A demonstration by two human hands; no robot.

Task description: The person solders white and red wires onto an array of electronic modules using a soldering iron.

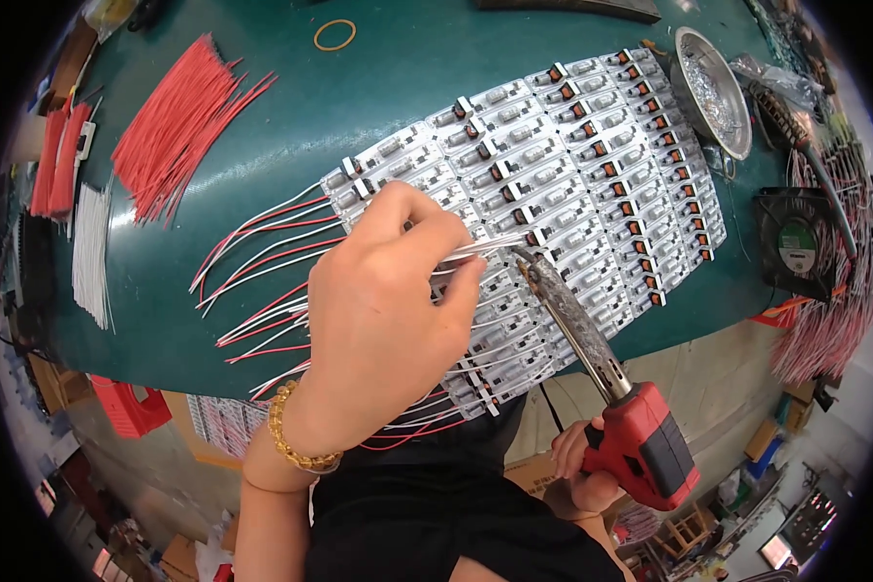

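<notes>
Across the green table lies a panel of small circuit boards (616,209), set in rows with orange-and-black components. My left hand (383,301) is over the panel's near left part, its fingers pinching a small bunch of white wires (495,244) whose ends point right. In my right hand (577,466) is a soldering gun (645,446) with a red and black handle. Its dark tip meets or nearly meets the ends of the white wires; whether they touch, I cannot tell. Red and white wires (267,236) trail from the panel's left edge, partly hidden by my left hand.
Loose red wires (184,126) and white wires (91,257) lie on the left of the table. A metal bowl (684,48) and a black fan (795,218) stand at the right. A rubber band (335,35) is at the back. Wire bundles (829,325) hang beyond the right edge.
</notes>
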